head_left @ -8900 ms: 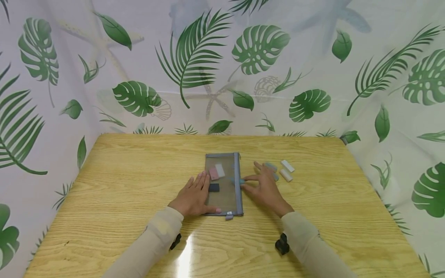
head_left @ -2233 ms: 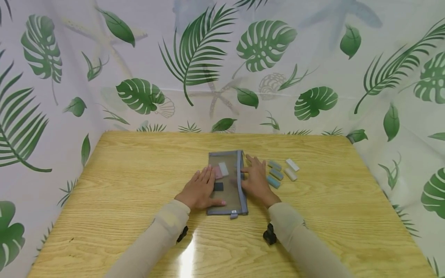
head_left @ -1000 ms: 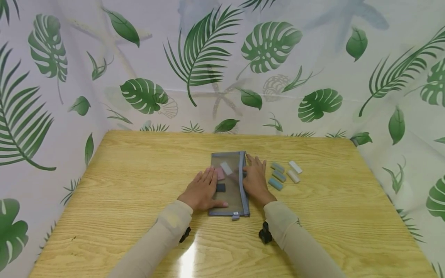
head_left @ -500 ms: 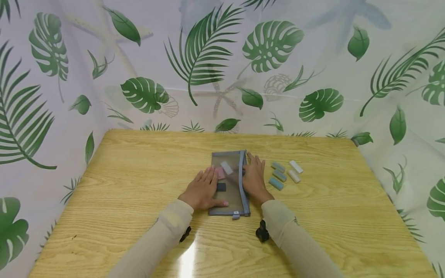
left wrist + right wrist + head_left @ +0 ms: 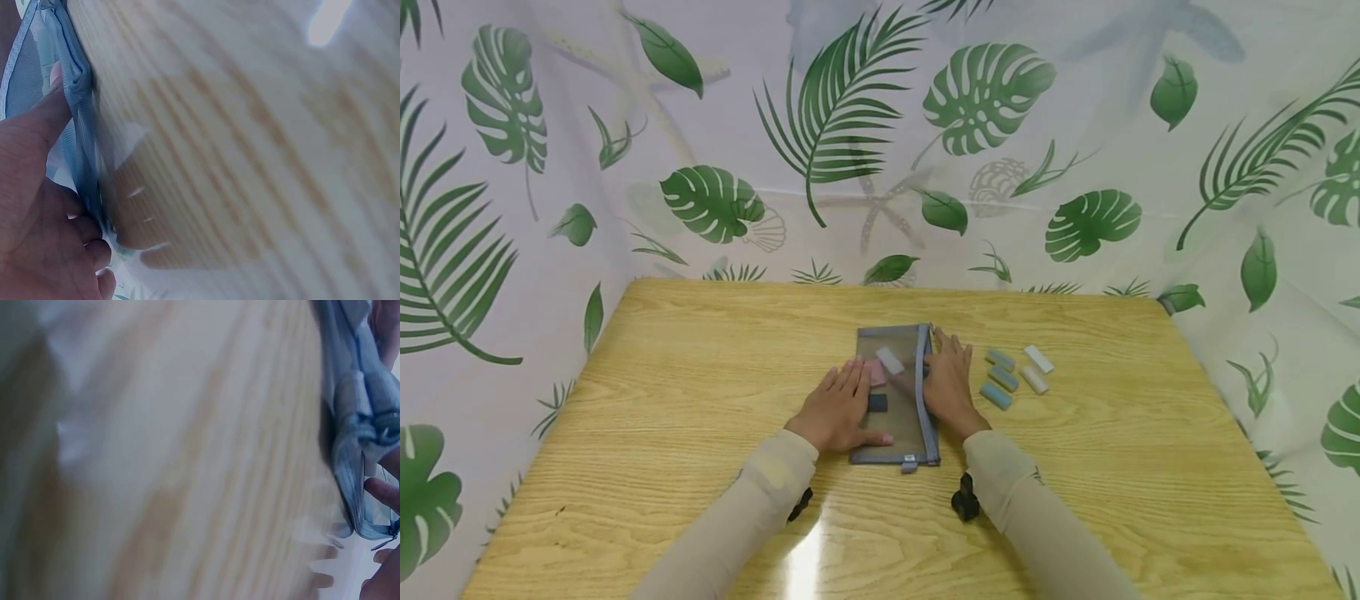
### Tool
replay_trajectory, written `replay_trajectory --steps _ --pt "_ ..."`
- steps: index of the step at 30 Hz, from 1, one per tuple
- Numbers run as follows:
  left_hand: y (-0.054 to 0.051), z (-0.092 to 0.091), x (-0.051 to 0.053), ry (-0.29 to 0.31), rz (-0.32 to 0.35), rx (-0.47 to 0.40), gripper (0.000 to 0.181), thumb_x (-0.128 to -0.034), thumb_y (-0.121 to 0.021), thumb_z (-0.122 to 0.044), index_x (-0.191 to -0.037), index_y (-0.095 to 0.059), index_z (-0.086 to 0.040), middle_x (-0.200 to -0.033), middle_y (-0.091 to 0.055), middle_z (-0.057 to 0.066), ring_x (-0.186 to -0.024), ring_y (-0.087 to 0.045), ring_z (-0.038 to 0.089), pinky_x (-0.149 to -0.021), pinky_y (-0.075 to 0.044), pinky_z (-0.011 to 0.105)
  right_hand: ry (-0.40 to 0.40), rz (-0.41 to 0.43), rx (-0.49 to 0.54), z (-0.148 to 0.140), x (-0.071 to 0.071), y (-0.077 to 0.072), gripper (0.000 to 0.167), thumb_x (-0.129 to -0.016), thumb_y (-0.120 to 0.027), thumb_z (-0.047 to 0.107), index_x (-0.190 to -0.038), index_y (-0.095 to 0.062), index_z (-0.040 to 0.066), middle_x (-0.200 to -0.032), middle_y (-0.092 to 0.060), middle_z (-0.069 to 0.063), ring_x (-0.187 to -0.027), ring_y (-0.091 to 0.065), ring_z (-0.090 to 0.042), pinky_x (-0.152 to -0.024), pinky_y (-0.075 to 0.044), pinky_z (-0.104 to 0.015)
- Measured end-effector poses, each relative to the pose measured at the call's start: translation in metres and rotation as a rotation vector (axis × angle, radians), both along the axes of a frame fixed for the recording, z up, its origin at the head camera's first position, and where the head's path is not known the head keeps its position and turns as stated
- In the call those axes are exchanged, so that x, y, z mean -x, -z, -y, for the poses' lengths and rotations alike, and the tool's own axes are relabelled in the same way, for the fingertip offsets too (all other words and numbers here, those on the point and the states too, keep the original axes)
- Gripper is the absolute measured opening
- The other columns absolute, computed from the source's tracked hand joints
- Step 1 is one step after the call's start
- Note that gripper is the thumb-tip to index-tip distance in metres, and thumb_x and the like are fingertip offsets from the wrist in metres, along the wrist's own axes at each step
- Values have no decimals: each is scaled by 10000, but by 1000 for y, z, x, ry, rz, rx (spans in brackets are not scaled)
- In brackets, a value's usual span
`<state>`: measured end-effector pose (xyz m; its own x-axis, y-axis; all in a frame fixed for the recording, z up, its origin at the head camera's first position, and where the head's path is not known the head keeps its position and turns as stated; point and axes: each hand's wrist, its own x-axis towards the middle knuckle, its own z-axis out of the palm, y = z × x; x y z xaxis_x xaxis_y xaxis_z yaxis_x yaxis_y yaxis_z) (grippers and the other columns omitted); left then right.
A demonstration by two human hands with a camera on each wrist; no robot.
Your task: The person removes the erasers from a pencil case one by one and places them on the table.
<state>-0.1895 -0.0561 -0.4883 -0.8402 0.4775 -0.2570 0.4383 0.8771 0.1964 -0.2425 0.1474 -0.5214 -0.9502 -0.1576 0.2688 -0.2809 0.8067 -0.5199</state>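
A grey-blue mesh zip pouch (image 5: 901,425) lies on the wooden table, its zipper edge to the right. My left hand (image 5: 833,408) rests flat on its left side, fingers and thumb straight. Through the mesh show a pink block (image 5: 877,374), a white block (image 5: 890,361) and a dark block (image 5: 877,403). My right hand (image 5: 949,379) is at the zipper edge, its fingers partly inside the raised mouth. Something dark shows beside them; whether they grip it is hidden. In the right wrist view, fingers show within the folded pouch opening (image 5: 353,481).
Right of the right hand lie several small blocks: a light blue block (image 5: 996,396), two grey-blue blocks, a white block (image 5: 1039,359) and a cream block (image 5: 1034,380). A leaf-patterned cloth (image 5: 850,167) hangs behind and beside the table (image 5: 700,375).
The light blue block went from the right fingers at the pouch edge to the table beside the others. My right hand then moved into the pouch mouth. The white block inside has tilted.
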Motion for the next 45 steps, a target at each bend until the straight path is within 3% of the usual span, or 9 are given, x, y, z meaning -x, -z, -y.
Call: replay_trajectory --steps 9,19,29,33,37,45 --pt "0 -2 0 -1 2 1 1112 -913 -533 -731 -1609 -111 26 -1676 -64 187 -1555 -48 292 -1251 -78 437 1 6 21 -2 -2 -1 242 -775 -524 -151 -839 -755 -118 -1472 -457 -328 -1391 -299 -607 -1136 -97 -746" --pt "-2 -3 -1 3 13 12 1104 -915 -521 -735 -1609 -117 23 -1678 -65 185 -1555 -49 293 -1251 -76 439 -12 -14 24 -7 -5 -1 324 -730 -463 -191 -848 -755 -114 -1458 -464 -341 -1376 -308 -622 -1120 -112 -764" --pt "-2 -3 -2 0 10 9 1104 -917 -523 -733 -1610 -107 19 -1676 -57 189 -1554 -45 301 -1251 -72 444 -35 -19 48 -16 -7 -1 272 -725 -554 -164 -878 -765 -86 -1450 -466 -354 -1374 -306 -630 -1121 -101 -765" --pt "0 -2 -1 1 11 4 1103 -919 -525 -728 -1611 -103 19 -1676 -51 190 -1554 -40 301 -1251 -68 445 -38 7 54 -20 -8 -3 174 -820 -705 -14 -958 -766 -101 -1470 -450 -344 -1389 -294 -614 -1141 -79 -741" --pt "1 -1 0 4 12 0 1101 -922 -524 -726 -1611 -96 19 -1677 -44 192 -1555 -38 298 -1251 -65 441 -36 28 62 -23 -9 -5 353 -819 -837 173 -1038 -763 -94 -1484 -433 -342 -1399 -285 -605 -1150 -65 -729" --pt "1 0 1 3 19 -10 1100 -927 -530 -717 -1611 -89 22 -1678 -38 195 -1555 -28 301 -1251 -58 444 -74 11 92 -33 -10 -8 238 -806 -705 4 -1024 -787 -47 -1470 -422 -376 -1388 -262 -639 -1121 -51 -768"
